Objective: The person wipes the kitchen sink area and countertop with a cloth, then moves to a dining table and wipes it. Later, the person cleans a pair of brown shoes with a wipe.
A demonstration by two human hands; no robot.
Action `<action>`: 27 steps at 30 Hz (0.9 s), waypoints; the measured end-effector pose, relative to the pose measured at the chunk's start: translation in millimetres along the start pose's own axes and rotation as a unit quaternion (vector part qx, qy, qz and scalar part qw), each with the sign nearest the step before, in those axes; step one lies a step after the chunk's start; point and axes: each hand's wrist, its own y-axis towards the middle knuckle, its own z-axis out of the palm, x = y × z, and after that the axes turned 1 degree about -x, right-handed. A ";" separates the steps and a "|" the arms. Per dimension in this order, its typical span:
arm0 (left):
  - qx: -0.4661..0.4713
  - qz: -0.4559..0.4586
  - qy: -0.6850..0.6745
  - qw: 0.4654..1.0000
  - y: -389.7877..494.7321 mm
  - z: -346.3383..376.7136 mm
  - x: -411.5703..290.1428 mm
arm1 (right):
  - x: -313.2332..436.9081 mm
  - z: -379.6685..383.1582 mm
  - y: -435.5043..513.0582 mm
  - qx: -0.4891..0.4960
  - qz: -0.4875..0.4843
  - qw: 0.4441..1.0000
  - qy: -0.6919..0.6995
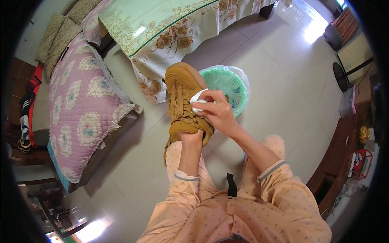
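A tan lace-up sneaker [186, 77] is held up in front of me, its toe pointing away. My left hand [192, 136] reaches into its ankle opening, so the fingers are hidden and only the wrist area shows. The shoe rests over that hand above my left knee. In my right hand [217, 111] a crumpled white tissue or wipe [198, 98] is pinched between thumb and fingers. It touches the shoe's right side, beside the laces [178, 101]. Behind the right hand, a green bin [209, 74] with a clear plastic liner stands on the floor.
A table [158, 36] with a flowered cloth stands ahead. To the left is a seat with a pink quilted cover [73, 106]. Along the right run a dark wooden cabinet [331, 152] and a black round-based stand [340, 77]. Pale tiles [273, 91] make up the floor.
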 end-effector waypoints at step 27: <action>-0.271 0.132 0.315 0.900 -16.7 32.4 52.5 | -1.5 -1.7 17.8 0.006 -0.090 0.988 -0.125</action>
